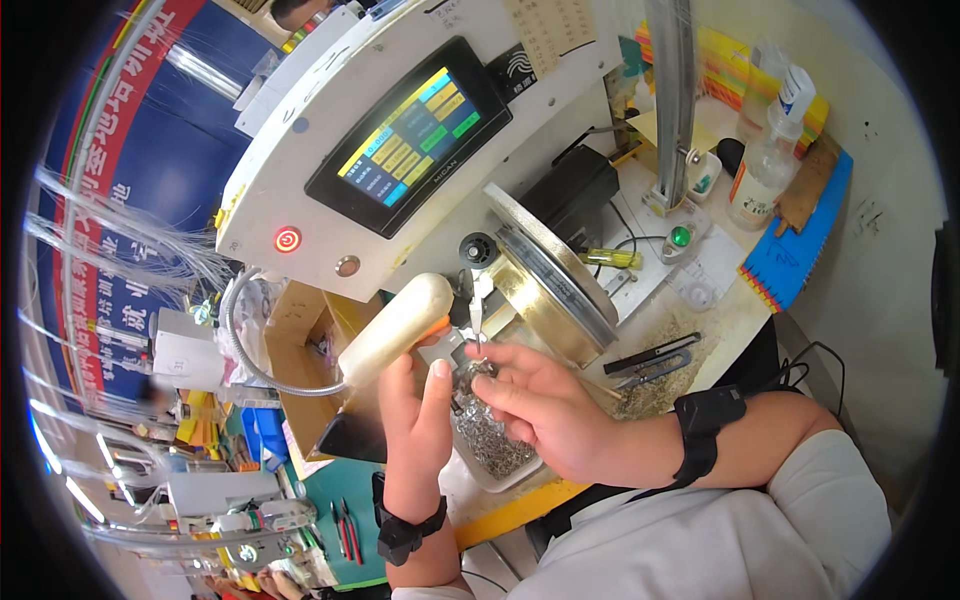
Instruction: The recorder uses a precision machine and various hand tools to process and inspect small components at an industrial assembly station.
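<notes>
My right hand (550, 405) is bent into a pinch, its index fingertip right by the lower end of a thin metal tool (478, 318) that hangs from the machine. Whatever small piece sits between its fingers is too small to make out. My left hand (420, 415) is upright with its thumb raised. A cream lamp head (395, 330) covers part of its fingers, so their grip is hidden. Below both hands stands a white tray (462, 452) filled with small shiny metal pieces (500, 450). Just right of the tool is a round brass-coloured wheel (545, 310).
The white machine body (300, 190) carries a lit touchscreen (410, 140) and a red-lit button (287, 239). A flexible metal hose (235, 340) runs to the lamp. At right are black-handled pliers (655, 360), a yellow screwdriver (612, 258) and a clear bottle (765, 165). A cardboard box (290, 325) stands left.
</notes>
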`<state>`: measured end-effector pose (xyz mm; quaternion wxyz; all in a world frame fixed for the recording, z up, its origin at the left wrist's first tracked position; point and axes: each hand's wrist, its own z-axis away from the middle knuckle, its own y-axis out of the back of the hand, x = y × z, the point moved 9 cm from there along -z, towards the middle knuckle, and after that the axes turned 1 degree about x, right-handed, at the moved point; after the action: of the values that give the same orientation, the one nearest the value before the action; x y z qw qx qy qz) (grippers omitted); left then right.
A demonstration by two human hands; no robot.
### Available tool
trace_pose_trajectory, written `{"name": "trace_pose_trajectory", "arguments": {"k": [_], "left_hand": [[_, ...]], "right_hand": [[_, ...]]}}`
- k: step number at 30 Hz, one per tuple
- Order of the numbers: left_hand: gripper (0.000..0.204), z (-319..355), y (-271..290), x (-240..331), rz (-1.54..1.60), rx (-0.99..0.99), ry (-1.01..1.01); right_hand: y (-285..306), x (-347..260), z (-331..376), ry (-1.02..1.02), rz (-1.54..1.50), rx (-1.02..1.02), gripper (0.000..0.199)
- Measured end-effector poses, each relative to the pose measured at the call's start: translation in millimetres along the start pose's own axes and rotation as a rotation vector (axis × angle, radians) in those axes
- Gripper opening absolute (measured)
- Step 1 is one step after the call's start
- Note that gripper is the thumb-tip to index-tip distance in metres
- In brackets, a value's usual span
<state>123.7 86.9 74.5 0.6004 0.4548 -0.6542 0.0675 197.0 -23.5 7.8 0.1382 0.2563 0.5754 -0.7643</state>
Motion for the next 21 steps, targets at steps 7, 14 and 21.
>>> {"name": "trace_pose_trajectory", "arguments": {"k": [7, 14, 21], "left_hand": [[0.042, -4, -11, 6, 0.012, -0.034, 0.011], [0.031, -16, -26, 3, 0.188, -0.247, 0.148], [0.034, -15, -35, -29, 0.46, -0.42, 0.311]], "right_hand": [[14, 12, -6, -0.059, -0.163, 0.128, 0.032], [13, 11, -14, -0.06, -0.209, 0.101, 0.01], [0, -4, -21, -0.008, -0.197, 0.251, 0.012]]}}
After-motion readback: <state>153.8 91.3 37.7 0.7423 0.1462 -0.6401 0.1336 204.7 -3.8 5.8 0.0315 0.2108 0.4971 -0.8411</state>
